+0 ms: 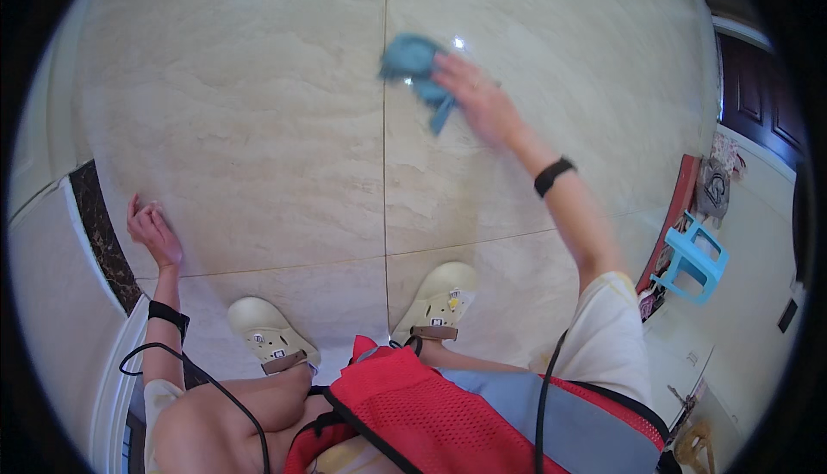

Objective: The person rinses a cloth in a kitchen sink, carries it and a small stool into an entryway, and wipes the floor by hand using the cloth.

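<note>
A crumpled blue cloth (pixel 411 61) lies on the glossy beige tile floor (pixel 271 119), across the joint between two tiles. Stretched out ahead, my right hand (pixel 478 99) has its fingers on the cloth's right side, and a loose end of the cloth trails below them. Hand and cloth are both blurred. My left hand (pixel 154 228) holds nothing; its fingers are loosely bent and partly apart. It is at the left, nearest to the dark marbled threshold strip (pixel 103 235), and whether it touches the floor I cannot tell.
My feet wear cream clogs (pixel 436 306) on the tiles. A light-blue plastic stool (pixel 698 257) is at the right, by a red-edged rack or shelf (pixel 672 216) and a grey bag (pixel 713 190). Black cables (pixel 226 387) hang near both arms. A white door frame (pixel 119 377) borders the left.
</note>
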Demonstrator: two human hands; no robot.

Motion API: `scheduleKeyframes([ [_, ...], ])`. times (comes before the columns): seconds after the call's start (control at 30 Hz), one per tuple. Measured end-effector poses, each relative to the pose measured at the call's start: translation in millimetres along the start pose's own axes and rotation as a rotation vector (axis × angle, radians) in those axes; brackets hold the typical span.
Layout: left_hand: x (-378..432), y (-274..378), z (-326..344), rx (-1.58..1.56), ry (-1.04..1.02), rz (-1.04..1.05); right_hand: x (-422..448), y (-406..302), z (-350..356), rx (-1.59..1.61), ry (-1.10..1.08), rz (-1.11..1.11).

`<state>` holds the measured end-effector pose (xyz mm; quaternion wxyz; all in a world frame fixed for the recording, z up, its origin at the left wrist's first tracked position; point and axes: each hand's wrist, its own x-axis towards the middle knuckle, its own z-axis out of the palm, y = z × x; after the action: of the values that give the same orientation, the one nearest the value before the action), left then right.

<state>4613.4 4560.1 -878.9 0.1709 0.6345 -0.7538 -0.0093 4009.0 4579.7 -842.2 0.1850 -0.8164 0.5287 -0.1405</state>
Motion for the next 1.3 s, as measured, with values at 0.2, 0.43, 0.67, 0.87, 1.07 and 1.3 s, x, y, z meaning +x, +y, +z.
scheduleKeyframes([
  [0.2,3.2,-3.6,8.1,0.014,-0.012,0.011,87.4,105.6,-39.5,-0.119,0.399,0.292],
  [0.43,1.2,-0.8,5.3,0.042,0.010,0.029,-10.7,54.4,-145.5,0.058,0.594,0.578],
  [0.67,0.1,-25.4,6.1,0.050,0.044,0.086,-274.4,13.1,-152.1,-0.358,0.555,1.026],
  [0.87,-0.3,-17.8,35.6,0.016,0.015,0.086,-492.1,-12.5,-15.3,0.448,1.098,1.886],
  [1.07,7.7,-21.3,-1.7,0.205,0.071,0.186,-294.1,-77.7,86.0,0.252,1.137,1.870],
  [1.3,5.9,2.9,-2.1,0.161,0.107,0.185,-88.2,-40.8,72.2,0.444,1.303,1.389],
])
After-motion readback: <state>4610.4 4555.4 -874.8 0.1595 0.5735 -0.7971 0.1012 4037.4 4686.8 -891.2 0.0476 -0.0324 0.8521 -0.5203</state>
